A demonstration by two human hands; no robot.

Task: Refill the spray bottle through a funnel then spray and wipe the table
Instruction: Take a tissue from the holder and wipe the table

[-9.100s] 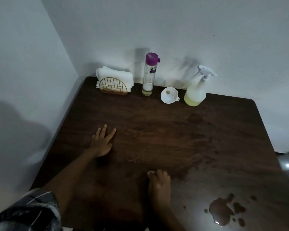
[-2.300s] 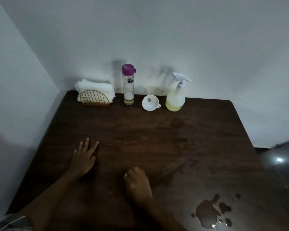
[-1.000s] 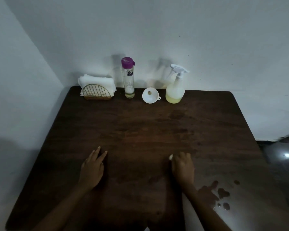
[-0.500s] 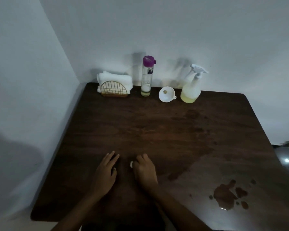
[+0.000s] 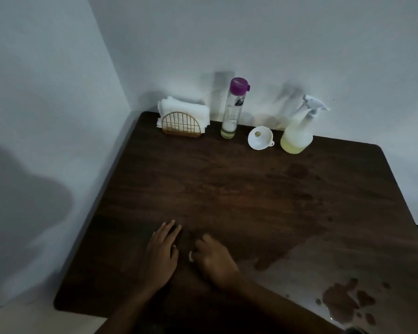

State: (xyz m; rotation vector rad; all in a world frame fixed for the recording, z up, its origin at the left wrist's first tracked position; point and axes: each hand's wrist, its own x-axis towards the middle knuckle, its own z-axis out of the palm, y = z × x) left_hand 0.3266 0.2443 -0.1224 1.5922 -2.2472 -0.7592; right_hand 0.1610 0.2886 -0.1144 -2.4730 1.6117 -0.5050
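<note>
The right hand [image 5: 215, 260] is curled over a small white wad [image 5: 190, 256], of which only a sliver shows at the thumb side; it appears to be a tissue gripped for wiping, though its material cannot be confirmed. The left hand [image 5: 161, 254] lies flat and open on the table [image 5: 227, 189], just beside the right hand, grasping nothing. The step in hand is judged to be wiping. The spray bottle [image 5: 298, 131] stands at the back edge, holding pale yellow liquid low in its body, with the funnel [image 5: 260, 138] just beside it on its left and a capped bottle [image 5: 233, 109] further left. A napkin holder [image 5: 181, 122] occupies the back left corner. To wipe well, keep the wad pressed flat, use overlapping strokes, and work toward the puddle [image 5: 343, 304] at the near right, which remains unwiped; a wet sheen covers that corner. A small wad will likely saturate there, so a fresh napkin may be needed. The middle of the table is open and offers free room for long strokes. Stop strokes short of the back row to avoid tipping the bottles. The left edge runs close to the wall [image 5: 46, 116], and the near edge lies close below the forearms, so pushed liquid could run off there.
</note>
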